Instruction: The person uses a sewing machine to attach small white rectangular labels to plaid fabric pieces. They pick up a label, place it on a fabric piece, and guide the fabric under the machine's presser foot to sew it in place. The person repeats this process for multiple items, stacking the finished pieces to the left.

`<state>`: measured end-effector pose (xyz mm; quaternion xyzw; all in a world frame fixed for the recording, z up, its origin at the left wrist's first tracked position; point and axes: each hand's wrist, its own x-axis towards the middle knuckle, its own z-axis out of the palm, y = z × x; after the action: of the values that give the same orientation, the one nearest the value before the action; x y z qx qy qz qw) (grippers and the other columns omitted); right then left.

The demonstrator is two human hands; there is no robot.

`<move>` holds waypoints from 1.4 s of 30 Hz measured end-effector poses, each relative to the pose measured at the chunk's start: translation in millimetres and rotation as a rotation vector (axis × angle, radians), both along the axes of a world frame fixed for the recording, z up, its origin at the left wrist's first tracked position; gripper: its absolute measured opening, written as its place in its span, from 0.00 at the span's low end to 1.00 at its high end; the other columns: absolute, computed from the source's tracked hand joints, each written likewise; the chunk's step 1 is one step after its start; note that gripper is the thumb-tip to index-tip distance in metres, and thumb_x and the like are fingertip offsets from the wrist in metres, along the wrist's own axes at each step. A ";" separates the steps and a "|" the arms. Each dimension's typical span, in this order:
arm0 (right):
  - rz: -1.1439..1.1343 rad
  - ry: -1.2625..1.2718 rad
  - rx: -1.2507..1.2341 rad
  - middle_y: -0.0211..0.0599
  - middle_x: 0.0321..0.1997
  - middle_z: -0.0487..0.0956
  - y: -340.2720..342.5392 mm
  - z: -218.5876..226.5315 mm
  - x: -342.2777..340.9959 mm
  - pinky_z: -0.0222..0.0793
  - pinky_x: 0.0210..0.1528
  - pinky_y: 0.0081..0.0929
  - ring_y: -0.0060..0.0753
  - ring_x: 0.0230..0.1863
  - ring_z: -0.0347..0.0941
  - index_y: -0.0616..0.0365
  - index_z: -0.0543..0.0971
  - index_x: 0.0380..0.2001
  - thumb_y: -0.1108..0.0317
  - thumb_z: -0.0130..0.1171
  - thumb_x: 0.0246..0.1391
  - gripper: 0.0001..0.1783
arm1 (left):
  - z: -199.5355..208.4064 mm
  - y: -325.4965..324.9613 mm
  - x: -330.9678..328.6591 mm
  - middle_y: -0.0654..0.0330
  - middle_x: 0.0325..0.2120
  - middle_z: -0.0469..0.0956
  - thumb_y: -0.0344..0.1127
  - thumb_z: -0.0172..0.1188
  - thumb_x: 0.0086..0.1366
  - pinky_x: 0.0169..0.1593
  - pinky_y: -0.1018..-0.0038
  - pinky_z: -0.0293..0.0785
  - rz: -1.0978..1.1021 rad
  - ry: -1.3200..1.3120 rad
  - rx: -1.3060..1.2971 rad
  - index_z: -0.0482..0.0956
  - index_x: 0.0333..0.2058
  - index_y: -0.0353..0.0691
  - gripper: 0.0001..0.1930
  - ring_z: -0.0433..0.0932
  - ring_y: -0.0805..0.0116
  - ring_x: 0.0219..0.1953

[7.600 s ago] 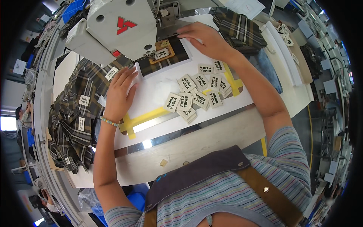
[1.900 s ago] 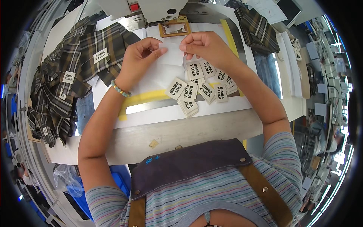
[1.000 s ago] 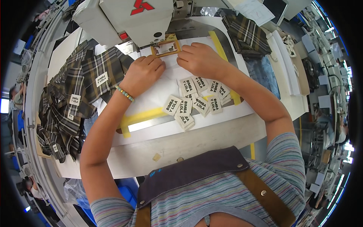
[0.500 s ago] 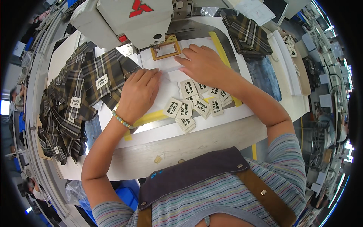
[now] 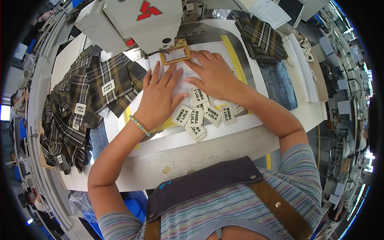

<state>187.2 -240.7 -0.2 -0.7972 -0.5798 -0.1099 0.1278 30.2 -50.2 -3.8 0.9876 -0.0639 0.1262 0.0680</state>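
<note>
My left hand [image 5: 160, 94] lies flat on the white work sheet, fingers spread and pointing at the sewing machine's brass clamp frame [image 5: 175, 61]. On the other side my right hand [image 5: 214, 76] is also spread, its index fingertip close to the frame's right edge and its thumb over the sheet. Neither hand grips anything that I can see. Just below them lies a loose pile of cream printed labels [image 5: 196, 117], some partly under my right hand. The sewing machine head [image 5: 142, 24] stands above the frame.
Plaid cloth pieces [image 5: 108, 76] with labels attached heap up on the left and hang over the table edge. A neat stack of plaid cloth [image 5: 262, 40] sits at the back right, near a paper sheet [image 5: 270, 12]. Yellow tape [image 5: 236, 60] marks the work sheet.
My left hand has shifted slightly right and its fingers have spread from a bunched pose. My right hand's fingers have straightened and flattened toward the clamp frame.
</note>
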 end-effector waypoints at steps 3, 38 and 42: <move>0.018 -0.046 0.047 0.43 0.68 0.74 0.5 -4.7 3.6 0.65 0.63 0.46 0.45 0.65 0.69 0.58 0.79 0.64 0.45 0.58 0.70 0.31 | -0.5 0.7 3.7 0.44 0.75 0.61 0.60 0.54 0.77 0.78 0.43 0.46 0.018 0.023 0.021 0.61 0.76 0.41 0.40 0.51 0.35 0.79; -0.466 -0.183 0.159 0.37 0.54 0.87 -116.9 53.8 109.4 0.79 0.55 0.43 0.46 0.53 0.83 0.53 0.88 0.50 0.52 0.67 0.64 0.20 | -33.9 150.6 -55.4 0.55 0.81 0.52 0.57 0.47 0.81 0.81 0.50 0.38 0.440 0.057 0.081 0.58 0.79 0.47 0.36 0.47 0.47 0.82; -0.562 -0.181 0.053 0.38 0.53 0.87 -98.9 40.5 118.9 0.80 0.52 0.45 0.46 0.52 0.84 0.52 0.88 0.50 0.51 0.67 0.62 0.21 | -39.4 168.9 -68.5 0.56 0.81 0.53 0.59 0.46 0.81 0.81 0.50 0.39 0.468 0.044 0.075 0.58 0.79 0.47 0.36 0.48 0.48 0.82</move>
<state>306.2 -339.7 40.3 -0.9098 -0.3424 -0.2265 0.0609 -38.3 118.7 -43.3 0.9798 0.1637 0.1146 0.0015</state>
